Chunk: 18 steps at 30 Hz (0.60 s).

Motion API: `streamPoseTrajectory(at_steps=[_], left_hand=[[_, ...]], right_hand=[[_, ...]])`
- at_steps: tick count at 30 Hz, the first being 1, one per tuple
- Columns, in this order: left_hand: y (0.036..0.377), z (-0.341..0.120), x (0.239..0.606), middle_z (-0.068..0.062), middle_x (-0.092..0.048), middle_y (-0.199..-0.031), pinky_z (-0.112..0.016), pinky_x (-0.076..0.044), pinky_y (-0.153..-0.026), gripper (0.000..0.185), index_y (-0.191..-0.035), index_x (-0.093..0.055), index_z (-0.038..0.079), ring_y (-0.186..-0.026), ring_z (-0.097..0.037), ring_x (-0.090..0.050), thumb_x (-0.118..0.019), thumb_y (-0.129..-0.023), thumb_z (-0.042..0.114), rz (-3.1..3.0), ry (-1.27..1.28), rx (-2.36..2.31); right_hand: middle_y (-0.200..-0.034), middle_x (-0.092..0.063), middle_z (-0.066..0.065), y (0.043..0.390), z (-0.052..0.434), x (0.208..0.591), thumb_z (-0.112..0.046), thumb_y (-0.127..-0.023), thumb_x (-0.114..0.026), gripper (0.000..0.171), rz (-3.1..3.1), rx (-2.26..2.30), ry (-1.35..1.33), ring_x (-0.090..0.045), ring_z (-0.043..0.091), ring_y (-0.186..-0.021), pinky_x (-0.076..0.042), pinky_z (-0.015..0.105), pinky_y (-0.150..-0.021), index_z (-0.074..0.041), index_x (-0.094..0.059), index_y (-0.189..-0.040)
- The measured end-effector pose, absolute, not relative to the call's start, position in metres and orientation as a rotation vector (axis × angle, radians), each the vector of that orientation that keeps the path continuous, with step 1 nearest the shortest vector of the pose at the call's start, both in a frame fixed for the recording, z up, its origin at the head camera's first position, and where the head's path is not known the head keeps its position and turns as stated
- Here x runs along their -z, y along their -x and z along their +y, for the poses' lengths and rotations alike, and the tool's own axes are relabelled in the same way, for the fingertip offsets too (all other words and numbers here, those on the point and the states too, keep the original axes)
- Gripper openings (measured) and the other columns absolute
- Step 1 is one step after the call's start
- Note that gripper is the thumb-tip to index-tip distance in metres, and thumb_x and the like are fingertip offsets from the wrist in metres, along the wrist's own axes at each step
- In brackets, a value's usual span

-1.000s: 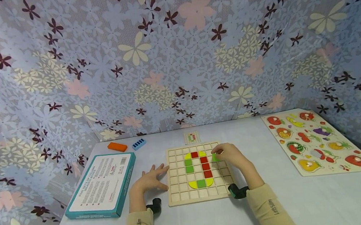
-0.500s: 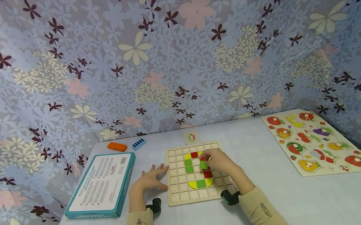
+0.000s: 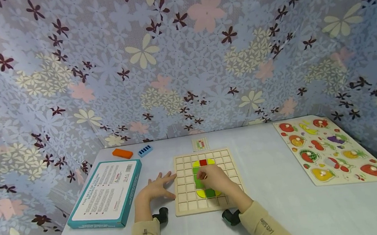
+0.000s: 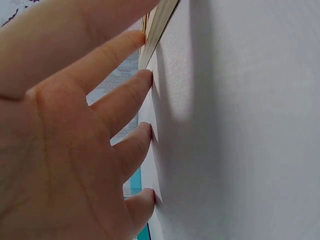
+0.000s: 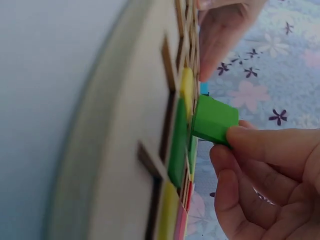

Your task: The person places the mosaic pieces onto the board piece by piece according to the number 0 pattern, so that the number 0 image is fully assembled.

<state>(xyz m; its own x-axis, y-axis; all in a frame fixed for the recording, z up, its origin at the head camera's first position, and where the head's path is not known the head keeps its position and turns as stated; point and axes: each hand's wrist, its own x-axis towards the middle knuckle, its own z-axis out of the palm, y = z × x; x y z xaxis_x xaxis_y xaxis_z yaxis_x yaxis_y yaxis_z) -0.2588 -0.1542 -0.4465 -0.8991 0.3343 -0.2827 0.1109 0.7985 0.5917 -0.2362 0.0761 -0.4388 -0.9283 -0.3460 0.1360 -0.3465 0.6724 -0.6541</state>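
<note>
A square wooden grid board (image 3: 186, 205) lies on the table, with red, green and yellow tiles set in its middle. My right hand (image 3: 216, 178) is over the board and pinches a green square tile (image 5: 215, 120) between thumb and fingertips. In the right wrist view, the tile is tilted, its edge right at the board's surface beside a yellow piece (image 5: 186, 87). Part of the tile pattern is hidden under the right hand. My left hand (image 3: 156, 190) rests at the board's left edge, fingers spread, with fingertips (image 4: 145, 77) on the table and against the board's side.
A small pattern card (image 3: 200, 144) lies behind the board. To the left are a teal-edged box (image 3: 105, 193), an orange block (image 3: 122, 153) and a blue piece with dark slots (image 3: 145, 150). On the right lies a fruit puzzle board (image 3: 329, 151). A floral cloth (image 3: 182, 57) hangs behind.
My right hand has carried the green tile leftward across the board, from its right side to the left column of the pattern. The left hand has stayed in place.
</note>
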Motion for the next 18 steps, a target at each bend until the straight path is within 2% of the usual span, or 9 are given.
streamPoseTrajectory(at_steps=[8, 18], left_hand=[[0.2595, -0.1550, 0.4469, -0.006, -0.029, -0.150, -0.061, 0.005, -0.109, 0.077, -0.138, -0.045, 0.019, -0.141, -0.035, -0.008, -0.078, -0.068, 0.017, 2.603, -0.346, -0.827], [0.2595, -0.1557, 0.4486, -0.005, -0.029, -0.150, -0.061, 0.005, -0.109, 0.078, -0.138, -0.045, 0.020, -0.141, -0.035, -0.007, -0.077, -0.068, 0.017, 2.599, -0.334, -0.841]], right_hand=[[-0.076, -0.063, -0.001, 0.2336, 0.0715, 0.4438, 0.002, -0.078, -0.068, 0.012, -2.896, -1.019, -0.597, -0.057, 0.011, -0.070, -0.048, 0.020, -0.057, -0.009, -0.065, -0.080], [-0.083, -0.062, 0.001, 0.2330, 0.0706, 0.4434, -0.001, -0.077, -0.070, 0.012, -2.981, -0.927, -0.550, -0.059, 0.016, -0.079, -0.052, 0.028, -0.068, -0.008, -0.071, -0.087]])
